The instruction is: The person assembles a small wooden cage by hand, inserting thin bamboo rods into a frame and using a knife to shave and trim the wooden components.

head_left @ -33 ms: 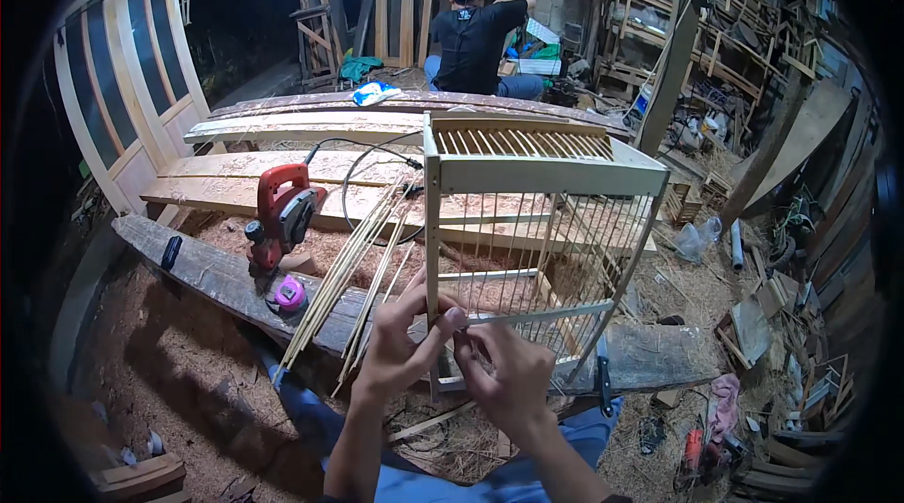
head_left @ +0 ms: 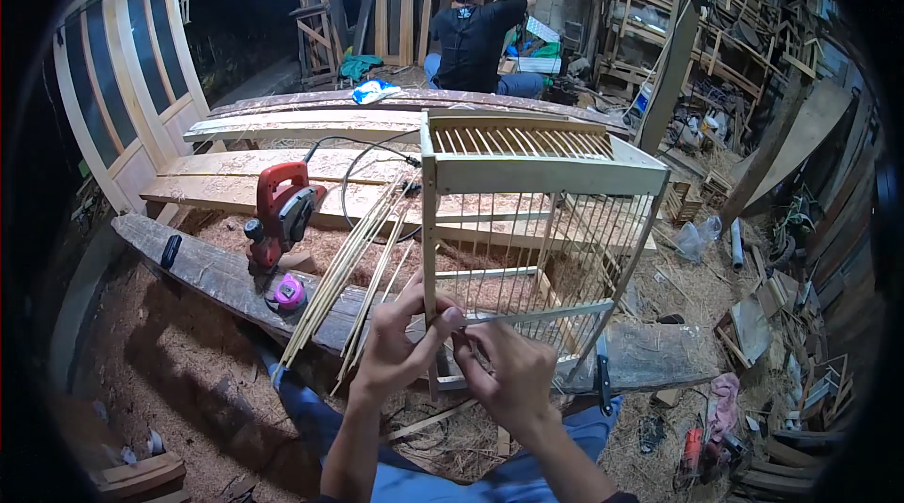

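A pale wooden cage (head_left: pixel 537 178) with thin vertical rods and a slatted top stands upright in front of me. My left hand (head_left: pixel 400 343) is closed around its left front post, thumb beside the lower crossbar (head_left: pixel 527 315). My right hand (head_left: pixel 499 371) is closed where that crossbar meets the post, fingertips touching the left thumb area; what it pinches is too small and hidden to make out. Long thin sticks (head_left: pixel 334 286) lie left of the cage. A black-handled tool (head_left: pixel 603 381) rests at the plank edge to the right of my right hand.
A red electric planer (head_left: pixel 282 211), pink tape measure (head_left: pixel 287 292) and dark small object (head_left: pixel 170 251) rest left on rough planks (head_left: pixel 198 263). A person (head_left: pixel 471 46) in black sits behind stacked boards. Upright posts, scrap wood and shavings surround the work area; panelled doors (head_left: pixel 132 79) stand left.
The cage and both hands have shifted very slightly leftward; their hold looks the same.
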`<state>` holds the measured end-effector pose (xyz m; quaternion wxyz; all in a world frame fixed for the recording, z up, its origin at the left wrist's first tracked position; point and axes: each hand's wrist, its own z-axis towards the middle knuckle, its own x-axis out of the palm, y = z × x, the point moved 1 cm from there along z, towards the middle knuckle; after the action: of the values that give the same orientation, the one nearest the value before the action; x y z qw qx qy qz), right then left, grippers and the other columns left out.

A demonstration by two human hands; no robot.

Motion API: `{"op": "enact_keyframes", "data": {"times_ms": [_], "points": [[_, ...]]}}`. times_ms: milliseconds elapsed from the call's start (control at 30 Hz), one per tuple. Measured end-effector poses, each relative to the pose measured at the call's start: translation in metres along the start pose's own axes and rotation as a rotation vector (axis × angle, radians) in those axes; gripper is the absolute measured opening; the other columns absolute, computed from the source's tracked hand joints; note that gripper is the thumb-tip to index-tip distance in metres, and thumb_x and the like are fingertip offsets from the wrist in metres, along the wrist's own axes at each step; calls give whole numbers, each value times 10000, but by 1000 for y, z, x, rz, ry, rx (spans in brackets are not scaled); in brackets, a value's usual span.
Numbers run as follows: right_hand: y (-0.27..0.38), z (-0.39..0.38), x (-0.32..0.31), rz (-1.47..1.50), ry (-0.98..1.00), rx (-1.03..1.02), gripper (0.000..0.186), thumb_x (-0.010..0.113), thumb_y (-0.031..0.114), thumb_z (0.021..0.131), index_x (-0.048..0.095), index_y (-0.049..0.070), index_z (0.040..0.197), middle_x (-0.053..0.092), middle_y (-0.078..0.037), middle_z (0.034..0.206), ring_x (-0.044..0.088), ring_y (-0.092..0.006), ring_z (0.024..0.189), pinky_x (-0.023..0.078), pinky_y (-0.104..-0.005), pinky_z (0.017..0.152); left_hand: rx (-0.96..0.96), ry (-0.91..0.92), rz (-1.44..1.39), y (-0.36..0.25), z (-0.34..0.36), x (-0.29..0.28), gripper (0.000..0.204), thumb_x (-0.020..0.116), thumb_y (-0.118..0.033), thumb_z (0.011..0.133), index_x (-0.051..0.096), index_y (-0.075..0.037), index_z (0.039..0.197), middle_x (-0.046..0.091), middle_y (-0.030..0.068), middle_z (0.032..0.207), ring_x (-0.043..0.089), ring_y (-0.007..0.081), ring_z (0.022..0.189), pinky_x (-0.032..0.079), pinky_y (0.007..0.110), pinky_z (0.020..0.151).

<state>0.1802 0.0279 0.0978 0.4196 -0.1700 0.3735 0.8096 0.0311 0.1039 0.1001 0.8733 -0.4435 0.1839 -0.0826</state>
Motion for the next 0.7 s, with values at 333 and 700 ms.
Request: {"op": "enact_keyframes", "data": {"times_ms": [333,700], "points": [[-1,10,-16,104,63,-83,162,780,153,815,636,103,871,605,-40,600,596,-134,465,414,-293,428,-32,17,-42,2,-6,-3,99,668,-65,929,648,25,966,643,62,827,604,96,721,481,264,632],[0,-3,-35,152,145,295,247,762,286,868,733,63,972,674,-62,743,626,-179,633,484,-325,597,-160,-32,-86,14,-13,-6,147,646,-137,967,651,5,1001,666,22,831,561,64,742,474,258,662]]}}
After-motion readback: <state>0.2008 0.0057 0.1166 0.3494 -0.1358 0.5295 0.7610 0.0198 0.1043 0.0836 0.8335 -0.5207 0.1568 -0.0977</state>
